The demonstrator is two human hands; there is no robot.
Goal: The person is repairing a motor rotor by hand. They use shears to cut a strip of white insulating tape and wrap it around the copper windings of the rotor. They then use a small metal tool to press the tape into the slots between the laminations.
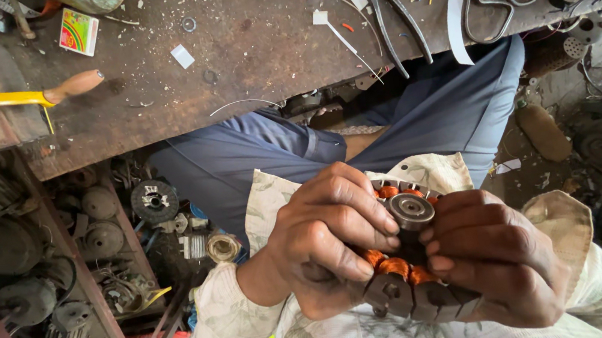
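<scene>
Both hands, left hand (325,245) and right hand (493,260), close their fingers around the motor part (404,274) (orange wire inside); best to grip it gently and steadily.

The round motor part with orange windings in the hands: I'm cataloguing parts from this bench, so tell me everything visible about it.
The motor stator is a round, dark grey metal ring of blocky segments with copper-orange wire coils wound between them. A grey, disc-shaped bearing hub sits at its centre, facing the camera. It is tilted and held above the lap, below the workbench edge. The left hand grips its left side with fingers over the hub; the right hand clasps the right side, hiding much of the ring.
</scene>
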